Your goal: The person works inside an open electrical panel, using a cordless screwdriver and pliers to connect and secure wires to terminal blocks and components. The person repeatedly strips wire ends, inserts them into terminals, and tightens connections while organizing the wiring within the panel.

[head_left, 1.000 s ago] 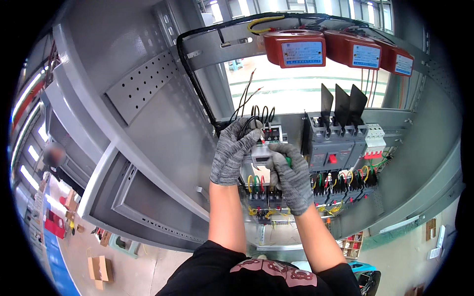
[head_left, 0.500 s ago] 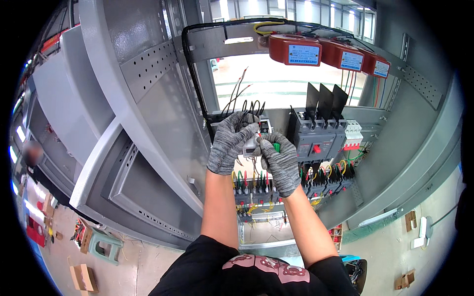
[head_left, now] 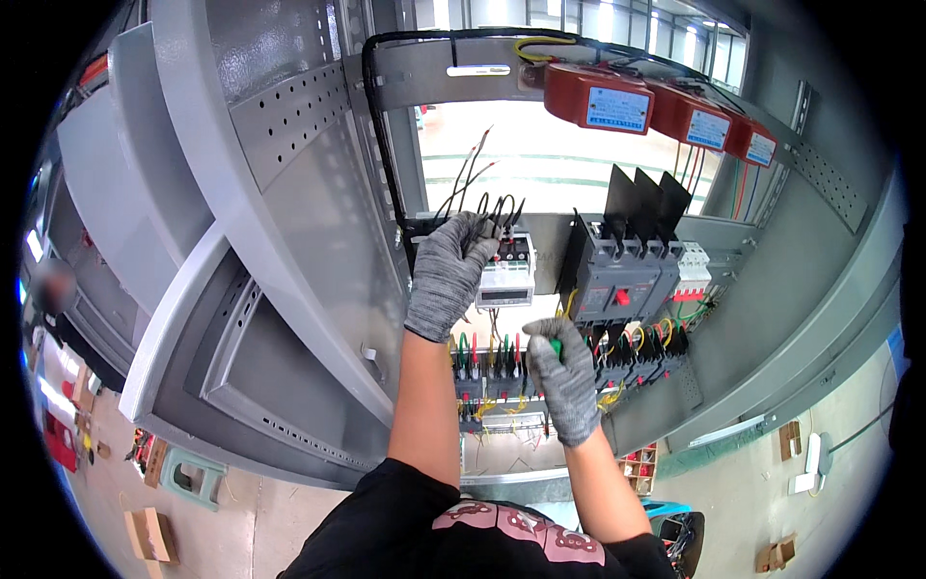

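My left hand (head_left: 451,275), in a grey knit glove, is closed on black wires (head_left: 494,206) at the upper edge of a white meter (head_left: 506,288). The meter has a small display and a row of dark terminals above it. Several of the wires loop up from the terminals, and two longer ends stand free. Lower and to the right, my gloved right hand (head_left: 564,384) is curled around a green-handled tool (head_left: 557,345). Only a bit of green shows, and the rest is hidden by the fingers. That hand is apart from the meter, in front of the lower breakers.
A large grey breaker (head_left: 622,280) with black barriers stands right of the meter, beside a small white breaker (head_left: 693,268). Red transformers (head_left: 600,99) hang above. Wired breakers (head_left: 492,384) line the lower rail. The grey cabinet door (head_left: 178,318) stands open at left.
My right hand has drawn back from the meter, down and to the right, with the green-handled tool. The meter's front now shows more fully. My left hand stays by the wires.
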A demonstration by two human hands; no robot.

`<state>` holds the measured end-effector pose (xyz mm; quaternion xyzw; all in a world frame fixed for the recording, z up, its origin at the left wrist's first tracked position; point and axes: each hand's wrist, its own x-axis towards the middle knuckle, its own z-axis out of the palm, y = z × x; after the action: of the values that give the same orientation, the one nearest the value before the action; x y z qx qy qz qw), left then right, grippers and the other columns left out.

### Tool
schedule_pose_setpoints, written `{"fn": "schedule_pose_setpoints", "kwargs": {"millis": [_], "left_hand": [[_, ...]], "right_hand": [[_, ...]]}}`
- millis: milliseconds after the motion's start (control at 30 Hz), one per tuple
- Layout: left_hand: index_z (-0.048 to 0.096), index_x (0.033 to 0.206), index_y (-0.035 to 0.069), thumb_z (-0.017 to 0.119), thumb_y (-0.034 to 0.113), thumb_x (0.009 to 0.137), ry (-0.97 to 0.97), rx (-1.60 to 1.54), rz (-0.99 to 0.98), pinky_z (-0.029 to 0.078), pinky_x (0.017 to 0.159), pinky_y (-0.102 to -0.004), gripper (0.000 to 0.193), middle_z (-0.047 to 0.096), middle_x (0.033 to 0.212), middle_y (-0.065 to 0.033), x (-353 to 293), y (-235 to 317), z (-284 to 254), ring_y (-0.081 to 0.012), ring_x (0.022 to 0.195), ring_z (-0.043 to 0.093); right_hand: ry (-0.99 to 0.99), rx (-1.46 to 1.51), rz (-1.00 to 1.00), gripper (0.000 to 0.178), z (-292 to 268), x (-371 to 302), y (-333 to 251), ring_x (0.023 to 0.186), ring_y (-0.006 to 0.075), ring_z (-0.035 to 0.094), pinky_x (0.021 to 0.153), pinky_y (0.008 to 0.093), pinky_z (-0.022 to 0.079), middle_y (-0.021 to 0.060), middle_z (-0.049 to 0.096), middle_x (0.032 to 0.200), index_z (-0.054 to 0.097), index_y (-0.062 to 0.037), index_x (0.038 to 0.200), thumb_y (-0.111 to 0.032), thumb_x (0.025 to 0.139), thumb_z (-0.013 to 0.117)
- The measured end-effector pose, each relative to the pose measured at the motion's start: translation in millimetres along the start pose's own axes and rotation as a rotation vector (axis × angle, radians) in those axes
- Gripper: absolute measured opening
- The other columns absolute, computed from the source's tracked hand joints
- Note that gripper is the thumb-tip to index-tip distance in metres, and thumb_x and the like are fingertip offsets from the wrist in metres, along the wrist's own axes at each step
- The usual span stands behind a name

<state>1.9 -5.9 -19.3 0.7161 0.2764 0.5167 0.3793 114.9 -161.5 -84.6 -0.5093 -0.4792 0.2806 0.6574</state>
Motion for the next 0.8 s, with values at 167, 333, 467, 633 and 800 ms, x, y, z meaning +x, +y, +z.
{"fn": "schedule_pose_setpoints", "kwargs": {"millis": [167, 333, 467, 633, 800], "left_hand": [[0.062, 0.102, -0.004, 0.067, 0.000, 0.081, 0.021, 0.108, 0.045, 0.050, 0.077, -0.0245, 0.022, 0.068, 0.092, -0.0062, 1, -18, -3, -0.0106, 0.083, 0.062], [0.062, 0.100, -0.004, 0.067, -0.001, 0.081, 0.016, 0.247, 0.123, 0.050, 0.080, -0.0266, 0.020, 0.068, 0.092, -0.0087, -1, -11, -2, -0.0140, 0.086, 0.064], [0.062, 0.100, -0.004, 0.067, -0.002, 0.080, 0.030, 0.215, 0.109, 0.051, 0.082, -0.0267, 0.020, 0.067, 0.092, -0.0088, -2, -14, -2, -0.0135, 0.088, 0.065], [0.062, 0.098, -0.004, 0.067, -0.003, 0.080, 0.030, 0.223, 0.087, 0.052, 0.082, -0.0266, 0.019, 0.067, 0.091, -0.0083, -3, -12, -2, -0.0140, 0.088, 0.065], [0.063, 0.097, -0.003, 0.066, -0.004, 0.080, 0.006, 0.255, 0.107, 0.052, 0.080, -0.0272, 0.017, 0.067, 0.091, -0.0084, -3, -7, -4, -0.0139, 0.086, 0.066]], "right_hand": [[-0.010, -0.006, 0.022, 0.014, -7, -20, 20, 0.070, 0.0069, 0.051, 0.065, 0.0228, 0.044, 0.0004, 0.059, 0.079, 0.061, -0.0055, 0.100, -0.016, 0.092, 0.057], [-0.015, 0.111, 0.134, 0.011, -11, -28, 25, 0.072, 0.0065, 0.052, 0.067, 0.0227, 0.045, -0.0002, 0.062, 0.085, 0.063, -0.0056, 0.099, -0.012, 0.092, 0.057], [-0.041, 0.142, 0.180, 0.010, -13, -29, 28, 0.070, 0.0058, 0.051, 0.064, 0.0218, 0.044, -0.0015, 0.059, 0.080, 0.062, -0.0061, 0.099, -0.011, 0.092, 0.058], [-0.057, 0.182, 0.235, 0.011, -14, -29, 34, 0.067, 0.0051, 0.050, 0.062, 0.0209, 0.042, -0.0026, 0.057, 0.075, 0.061, -0.0067, 0.101, -0.012, 0.092, 0.059], [-0.064, 0.212, 0.257, 0.011, -15, -24, 34, 0.067, 0.0050, 0.050, 0.062, 0.0206, 0.042, -0.0022, 0.057, 0.074, 0.061, -0.0069, 0.101, -0.012, 0.093, 0.059]]}}
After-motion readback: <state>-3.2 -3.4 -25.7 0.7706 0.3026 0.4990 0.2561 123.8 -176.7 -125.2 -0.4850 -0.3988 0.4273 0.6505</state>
